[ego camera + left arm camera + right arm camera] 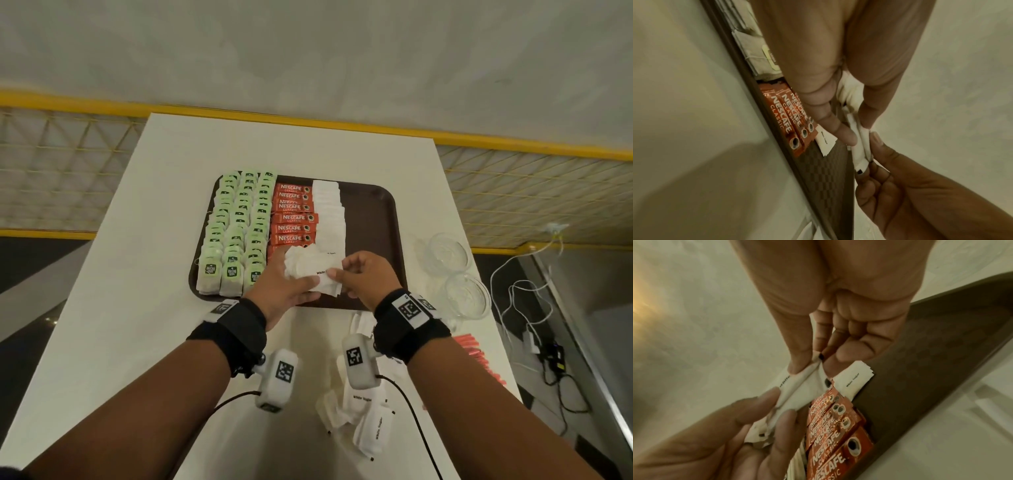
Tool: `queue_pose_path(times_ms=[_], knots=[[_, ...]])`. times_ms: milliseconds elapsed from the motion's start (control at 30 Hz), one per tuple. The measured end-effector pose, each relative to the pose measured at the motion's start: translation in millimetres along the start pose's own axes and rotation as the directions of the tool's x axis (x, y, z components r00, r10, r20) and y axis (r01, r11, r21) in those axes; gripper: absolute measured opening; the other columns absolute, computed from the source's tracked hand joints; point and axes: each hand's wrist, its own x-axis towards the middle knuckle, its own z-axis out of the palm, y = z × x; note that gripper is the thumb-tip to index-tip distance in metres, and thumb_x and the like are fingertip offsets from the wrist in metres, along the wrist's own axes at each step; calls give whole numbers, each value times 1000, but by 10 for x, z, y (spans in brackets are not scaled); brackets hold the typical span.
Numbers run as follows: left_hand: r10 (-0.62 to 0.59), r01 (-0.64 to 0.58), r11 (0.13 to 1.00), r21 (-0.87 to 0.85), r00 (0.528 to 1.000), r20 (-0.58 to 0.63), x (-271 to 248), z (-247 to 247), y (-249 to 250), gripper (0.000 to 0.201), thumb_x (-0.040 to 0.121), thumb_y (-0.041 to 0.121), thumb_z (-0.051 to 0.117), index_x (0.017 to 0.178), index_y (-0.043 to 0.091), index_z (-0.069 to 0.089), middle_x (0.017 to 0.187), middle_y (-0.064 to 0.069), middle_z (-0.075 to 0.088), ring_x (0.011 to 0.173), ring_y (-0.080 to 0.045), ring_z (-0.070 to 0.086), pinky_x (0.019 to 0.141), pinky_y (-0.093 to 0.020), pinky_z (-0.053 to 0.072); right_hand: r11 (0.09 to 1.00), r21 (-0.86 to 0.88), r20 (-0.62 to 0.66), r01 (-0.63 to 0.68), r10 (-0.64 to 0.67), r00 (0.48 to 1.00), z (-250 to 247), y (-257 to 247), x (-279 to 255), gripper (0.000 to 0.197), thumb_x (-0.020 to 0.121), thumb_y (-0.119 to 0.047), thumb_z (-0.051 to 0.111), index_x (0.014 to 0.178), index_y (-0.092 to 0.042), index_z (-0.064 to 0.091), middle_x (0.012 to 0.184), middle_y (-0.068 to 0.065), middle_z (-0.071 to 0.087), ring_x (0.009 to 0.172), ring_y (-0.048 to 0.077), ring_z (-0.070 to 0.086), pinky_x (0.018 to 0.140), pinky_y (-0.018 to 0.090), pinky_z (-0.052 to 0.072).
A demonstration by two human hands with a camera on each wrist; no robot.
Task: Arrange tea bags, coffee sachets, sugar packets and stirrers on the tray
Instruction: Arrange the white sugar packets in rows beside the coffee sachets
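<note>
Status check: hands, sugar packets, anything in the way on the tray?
Left hand holds sugar packets; right hand pinches one from it. Both over tray near edge. Sugar row partly laid. Nothing blocking.

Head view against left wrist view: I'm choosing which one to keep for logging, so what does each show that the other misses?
Only the head view shows the three rows of green-tagged tea bags, the loose sugar packets and red stirrers on the table, and two glass bowls.

Only the left wrist view shows the right hand's thumb pinching the packet edge close up.

Both show the brown tray, Nescafe sachets, and the left hand holding white sugar packets.
</note>
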Motion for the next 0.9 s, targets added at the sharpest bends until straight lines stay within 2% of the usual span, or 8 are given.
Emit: queue_pose_path(times_ms=[200, 267, 400, 500, 600, 700, 767, 900], knots=[[5, -6, 999, -49, 1000, -23, 188, -105, 34, 56, 87, -4, 66, 129, 25, 43, 129, -4, 58, 113, -28, 64, 86, -44, 58, 996, 89, 63, -31, 26, 998, -46, -11, 203, 23, 85, -20, 74, 102, -8, 65, 82, 2, 72, 63, 6, 67, 64, 22, 57], [16, -18, 997, -70, 1000, -25, 245, -117, 43, 52, 88, -4, 65, 126, 25, 44, 125, -3, 61, 111, -25, 66, 84, -41, 59, 990, 134, 76, -53, 43, 996, -56, -7, 269, 23, 85, -17, 74, 103, -5, 65, 83, 4, 74, 65, 11, 69, 64, 25, 57], [31, -34, 996, -77, 999, -40, 366, -139, 77, 52, 91, 0, 63, 133, 20, 40, 126, -4, 61, 109, -22, 67, 81, -37, 60, 970, 231, 104, -76, 53, 993, -73, -1, 380, 20, 88, -13, 70, 102, -2, 61, 90, 8, 75, 70, 19, 72, 60, 26, 55], [39, -47, 997, -69, 994, -103, 469, -177, 127, 51, 92, -1, 62, 132, 19, 39, 126, -5, 60, 106, -22, 68, 80, -36, 60, 973, 226, 40, -56, 48, 998, -111, 61, 483, 13, 91, -15, 67, 99, -6, 61, 92, 5, 74, 70, 16, 70, 63, 27, 53], [61, -71, 996, -46, 980, -190, 537, -260, 191, 53, 91, 0, 63, 134, 16, 36, 129, -7, 53, 109, -24, 64, 75, -32, 61, 971, 231, -59, -58, 74, 995, -166, 204, 584, 5, 91, -16, 67, 90, -14, 62, 84, 3, 71, 58, 12, 61, 54, 25, 47], [88, -88, 996, 10, 974, -211, 552, -352, 223, 50, 92, 1, 63, 129, 19, 36, 125, -5, 53, 109, -25, 63, 75, -32, 61, 982, 162, -82, -98, 113, 990, -182, 351, 663, 10, 89, -17, 69, 83, -18, 61, 82, 8, 70, 50, 12, 51, 51, 26, 43], [96, -92, 995, 29, 972, -216, 543, -394, 225, 48, 92, 2, 63, 128, 19, 36, 122, -3, 53, 108, -24, 63, 74, -32, 61, 991, 70, -69, -113, 118, 991, -154, 390, 694, 10, 89, -19, 69, 84, -18, 61, 85, 9, 71, 49, 13, 50, 51, 25, 42], [78, -73, 997, 30, 972, -221, 509, -447, 178, 51, 92, 3, 63, 133, 17, 37, 126, -4, 52, 109, -24, 62, 76, -32, 61, 988, -38, -43, -148, 146, 988, -24, 394, 779, 10, 87, -21, 72, 89, -19, 63, 89, 5, 69, 63, 14, 57, 57, 26, 50]])
